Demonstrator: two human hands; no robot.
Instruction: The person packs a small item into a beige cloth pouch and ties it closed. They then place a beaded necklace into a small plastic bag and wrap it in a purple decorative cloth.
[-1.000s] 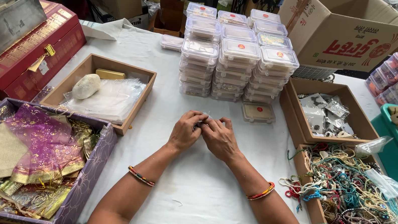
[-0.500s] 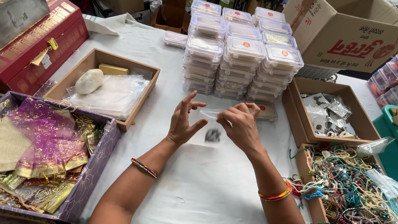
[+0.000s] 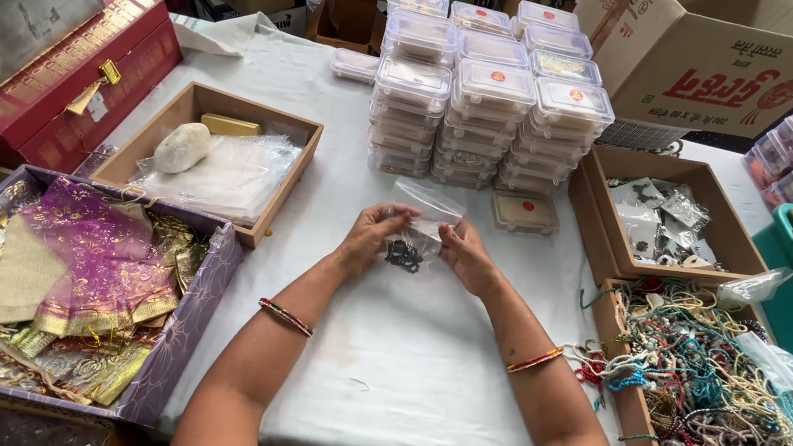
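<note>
One small clear plastic bag (image 3: 422, 218) is held above the middle of the table (image 3: 400, 355), with a cluster of small dark pieces (image 3: 404, 254) seen inside it at the bottom. The bag is pinched from both sides: the fingers of the left hand (image 3: 373, 237) are closed on its left edge, those of the right hand (image 3: 466, 255) on its right edge. One striped bangle is worn on each wrist.

Half a second ago the hands were apart with fingers spread and the dark pieces lay on the white cloth; now both hands are brought together on the bag.

Behind the hands, stacks of clear lidded boxes (image 3: 487, 103) are piled in three columns and three rows. One single flat box (image 3: 525, 212) lies just in front of them. Two brown trays are set to the right: one with small packets (image 3: 659, 220), one with tangled cords (image 3: 711, 373). To the left, a tray with a white stone (image 3: 183, 146) and a purple box of shiny pouches (image 3: 56, 282) are placed.
</note>
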